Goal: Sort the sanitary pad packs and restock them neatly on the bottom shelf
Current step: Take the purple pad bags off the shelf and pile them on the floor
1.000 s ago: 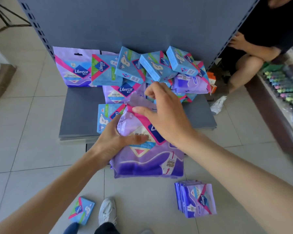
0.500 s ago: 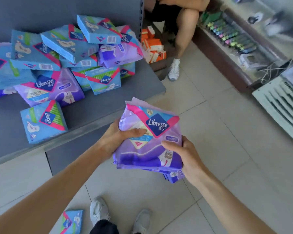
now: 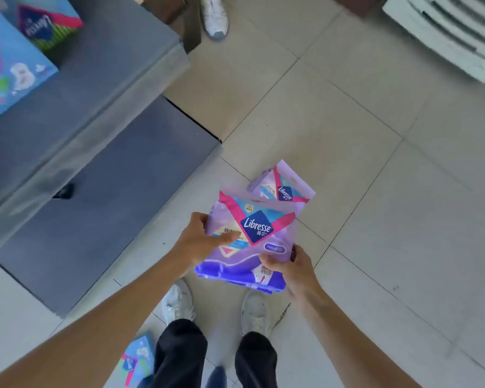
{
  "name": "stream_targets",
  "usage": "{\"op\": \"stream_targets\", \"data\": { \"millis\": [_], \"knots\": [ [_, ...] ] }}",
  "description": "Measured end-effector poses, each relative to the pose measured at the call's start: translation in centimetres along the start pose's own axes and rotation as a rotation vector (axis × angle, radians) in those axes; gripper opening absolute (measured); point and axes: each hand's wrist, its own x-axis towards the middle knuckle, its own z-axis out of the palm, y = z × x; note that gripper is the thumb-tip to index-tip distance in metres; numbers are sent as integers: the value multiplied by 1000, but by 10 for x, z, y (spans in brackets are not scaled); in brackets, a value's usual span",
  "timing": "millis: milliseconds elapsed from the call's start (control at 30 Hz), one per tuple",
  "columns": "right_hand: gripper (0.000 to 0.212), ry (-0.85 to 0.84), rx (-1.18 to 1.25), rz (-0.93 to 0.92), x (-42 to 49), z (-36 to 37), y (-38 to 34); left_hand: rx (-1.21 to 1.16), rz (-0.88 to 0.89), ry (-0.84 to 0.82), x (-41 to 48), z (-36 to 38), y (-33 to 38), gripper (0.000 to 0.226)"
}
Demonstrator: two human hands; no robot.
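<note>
A purple Libresse pad pack [image 3: 252, 236] hangs above the floor between my two hands. My left hand [image 3: 200, 242] grips its left edge, thumb across the front. My right hand [image 3: 289, 268] grips its lower right corner. Just beyond it a pile of purple packs [image 3: 284, 186] lies on the tiled floor, partly hidden by the held pack. The grey bottom shelf [image 3: 109, 77] is at the upper left, with blue Libresse packs [image 3: 14, 65] on it, cut off by the frame. Another blue pack [image 3: 137, 359] lies on the floor by my left leg.
My two white shoes [image 3: 179, 301] stand right under the held pack. Another person's white shoe [image 3: 214, 18] is at the top, beside the shelf's end. A white slatted unit [image 3: 445, 32] sits at the top right. Pale floor tiles stretch to the right.
The view has swung right and down, so the shelf has slid to the upper left. Both hands have carried the purple pack away from the shelf, over the purple pile on the floor.
</note>
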Motion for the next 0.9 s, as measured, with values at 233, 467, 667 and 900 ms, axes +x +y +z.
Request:
{"op": "stream_targets", "data": {
  "millis": [233, 467, 667, 900],
  "knots": [
    [71, 95, 164, 188, 70, -15, 98, 245, 6, -140, 83, 39, -61, 62],
    [44, 176, 355, 289, 152, -5, 175, 431, -3, -134, 167, 63, -125, 61],
    [44, 259, 400, 244, 205, -5, 214, 382, -20, -97, 213, 82, -158, 53],
    [45, 228, 413, 216, 255, 7, 216, 429, 1, -31, 261, 83, -159, 49]
  ]
}}
